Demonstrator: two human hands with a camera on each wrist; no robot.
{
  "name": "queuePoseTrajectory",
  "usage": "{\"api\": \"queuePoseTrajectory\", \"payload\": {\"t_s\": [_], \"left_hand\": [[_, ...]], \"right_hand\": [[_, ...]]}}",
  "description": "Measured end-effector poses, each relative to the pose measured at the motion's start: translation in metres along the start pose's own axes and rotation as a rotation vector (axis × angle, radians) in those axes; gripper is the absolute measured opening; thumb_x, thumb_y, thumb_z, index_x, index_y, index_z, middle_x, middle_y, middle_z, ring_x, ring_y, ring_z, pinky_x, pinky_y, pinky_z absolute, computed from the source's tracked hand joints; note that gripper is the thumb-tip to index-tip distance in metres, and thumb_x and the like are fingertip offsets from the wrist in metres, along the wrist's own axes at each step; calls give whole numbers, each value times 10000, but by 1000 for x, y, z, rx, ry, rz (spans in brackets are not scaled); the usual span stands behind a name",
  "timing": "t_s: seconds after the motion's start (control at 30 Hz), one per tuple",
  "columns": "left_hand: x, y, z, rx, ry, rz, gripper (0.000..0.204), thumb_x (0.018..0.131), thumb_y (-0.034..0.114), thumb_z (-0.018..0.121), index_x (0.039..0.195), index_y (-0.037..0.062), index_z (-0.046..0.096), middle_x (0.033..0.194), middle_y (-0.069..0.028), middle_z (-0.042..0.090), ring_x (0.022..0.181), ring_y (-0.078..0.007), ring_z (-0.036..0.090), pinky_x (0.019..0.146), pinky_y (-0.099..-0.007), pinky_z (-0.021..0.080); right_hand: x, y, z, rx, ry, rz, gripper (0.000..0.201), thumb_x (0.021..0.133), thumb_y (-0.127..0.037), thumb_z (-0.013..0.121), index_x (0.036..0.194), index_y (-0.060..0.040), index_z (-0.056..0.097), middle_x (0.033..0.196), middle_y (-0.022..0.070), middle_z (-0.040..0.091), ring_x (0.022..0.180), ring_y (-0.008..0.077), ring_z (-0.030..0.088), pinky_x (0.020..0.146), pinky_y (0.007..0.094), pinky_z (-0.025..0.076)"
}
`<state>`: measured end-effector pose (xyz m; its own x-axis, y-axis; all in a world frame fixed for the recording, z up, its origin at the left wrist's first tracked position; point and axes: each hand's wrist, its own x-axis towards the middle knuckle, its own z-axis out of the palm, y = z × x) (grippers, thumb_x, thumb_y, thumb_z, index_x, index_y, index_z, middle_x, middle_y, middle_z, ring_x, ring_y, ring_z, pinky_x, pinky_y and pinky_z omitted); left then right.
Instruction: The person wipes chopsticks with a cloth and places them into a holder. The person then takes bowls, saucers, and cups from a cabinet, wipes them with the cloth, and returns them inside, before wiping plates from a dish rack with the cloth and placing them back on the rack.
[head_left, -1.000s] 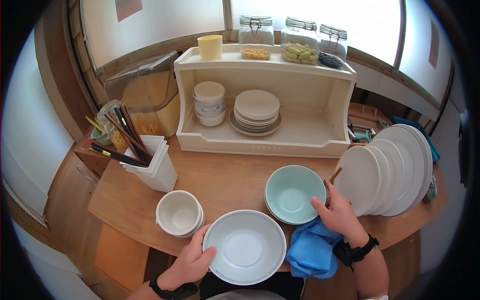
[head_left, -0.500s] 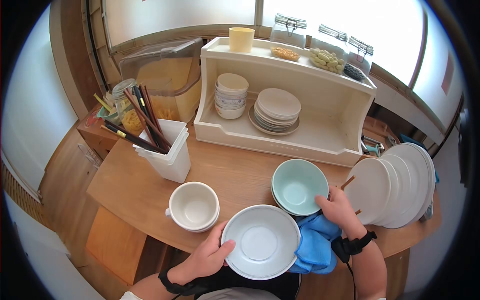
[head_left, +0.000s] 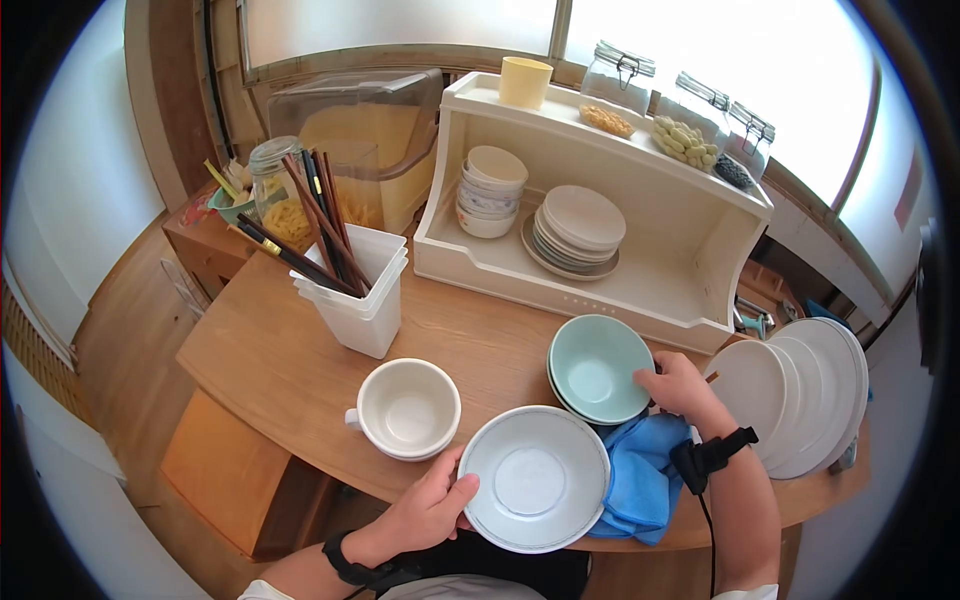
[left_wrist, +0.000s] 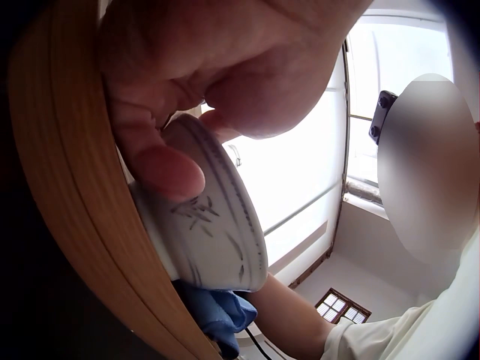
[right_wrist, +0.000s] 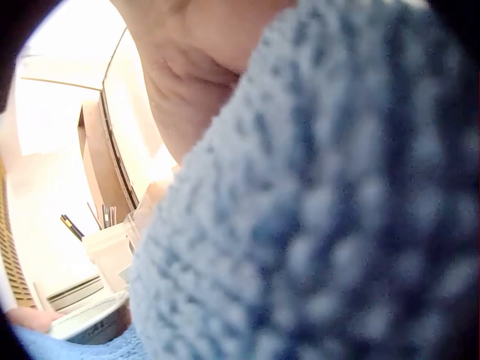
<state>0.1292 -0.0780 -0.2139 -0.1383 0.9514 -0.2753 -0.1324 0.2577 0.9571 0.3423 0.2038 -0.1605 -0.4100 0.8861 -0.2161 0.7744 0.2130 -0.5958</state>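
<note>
My left hand (head_left: pixel 425 505) grips the left rim of a white bowl (head_left: pixel 536 482) with its thumb over the edge. The left wrist view shows dark painted strokes on the bowl's outer side (left_wrist: pixel 206 225), close by the table edge. Two nested mint-green bowls (head_left: pixel 600 368) stand just behind it. With the thumb over the rim and fingers outside, my right hand (head_left: pixel 690 390) holds the green bowls at their right side. A blue cloth (head_left: pixel 640 485) lies below that hand and fills much of the right wrist view.
Stacked white cups (head_left: pixel 408 408) stand left of the bowls. Behind them is a white chopstick holder (head_left: pixel 365 310). A cream shelf (head_left: pixel 660 240) carries small bowls, plates and jars. White plates (head_left: pixel 745 400) stand upright at the right. The table's front edge (head_left: pixel 360 480) runs close to the left hand.
The head view has turned, so most things at the left and middle sit further right. Both hands keep their holds on the bowls.
</note>
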Motion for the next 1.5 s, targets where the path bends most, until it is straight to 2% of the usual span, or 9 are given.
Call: {"api": "queuePoseTrajectory", "payload": {"t_s": [0.23, 0.37, 0.43, 0.67, 0.83, 1.07, 1.2, 1.37, 1.5], "left_hand": [[-1, 0, 2, -10, 7, 33, 512, 1019, 252, 446, 1416, -26, 280, 917, -73, 599, 638, -70, 570, 499, -198, 475], [-2, 2, 5, -22, 2, 69, 478, 1023, 215, 445, 1403, -28, 288, 1050, -114, 594, 759, -106, 616, 609, -243, 528], [-2, 2, 7, -35, 11, 83, 476, 1024, 211, 447, 1398, -36, 287, 1083, -127, 592, 795, -119, 629, 640, -255, 543], [3, -13, 3, 86, 47, 139, 463, 1021, 228, 456, 1372, -45, 326, 1082, -165, 611, 848, -176, 645, 736, -304, 530], [5, -16, 5, 125, 77, 200, 468, 1015, 244, 472, 1365, -43, 354, 1064, -175, 625, 885, -208, 638, 780, -333, 497], [5, -17, 6, 52, 55, 181, 474, 1013, 228, 469, 1381, -41, 339, 1062, -176, 638, 856, -198, 651, 735, -323, 509], [1, -10, 4, 126, 69, 135, 446, 1011, 194, 424, 1388, -30, 341, 1017, -191, 648, 780, -222, 663, 701, -339, 517], [1, -4, 4, 176, 94, 121, 419, 1010, 178, 365, 1378, -23, 359, 945, -199, 655, 718, -260, 669, 688, -356, 521], [2, -6, 5, 202, 122, 156, 398, 1011, 169, 344, 1358, -22, 380, 868, -184, 658, 683, -274, 665, 666, -368, 518]], "right_hand": [[11, -12, 2, 52, -3, -1, 340, 813, -193, 597, 998, 88, 642, 739, 140, 653, 600, 200, 616, 571, 332, 507], [19, -11, 2, 19, -2, 21, 325, 820, -186, 601, 1003, 78, 652, 763, 134, 657, 633, 206, 621, 604, 339, 507], [30, 3, 4, 38, 28, -131, 317, 826, -179, 604, 1012, 73, 657, 789, 134, 663, 702, 209, 632, 661, 344, 505], [15, -30, -9, -9, 35, -11, 320, 830, -168, 604, 1036, 71, 656, 821, 146, 673, 753, 201, 620, 718, 345, 499], [10, -34, -29, 204, 29, -199, 289, 897, -160, 593, 1059, 74, 645, 792, 72, 672, 659, 137, 599, 600, 283, 474], [-42, -70, -44, 344, -152, -219, 231, 927, -115, 592, 1085, 50, 626, 777, 14, 659, 631, 47, 565, 539, 223, 449], [-66, -75, -19, 264, -301, -213, 204, 936, -110, 585, 1043, 58, 626, 786, 9, 641, 663, 50, 554, 561, 243, 448], [-72, -62, 9, 0, -285, -334, 259, 877, -195, 603, 978, 40, 643, 685, 169, 606, 594, 273, 566, 581, 368, 456], [-80, -72, 14, -78, -282, -320, 251, 881, -188, 598, 975, 39, 646, 686, 169, 612, 603, 275, 579, 581, 373, 455]]}}
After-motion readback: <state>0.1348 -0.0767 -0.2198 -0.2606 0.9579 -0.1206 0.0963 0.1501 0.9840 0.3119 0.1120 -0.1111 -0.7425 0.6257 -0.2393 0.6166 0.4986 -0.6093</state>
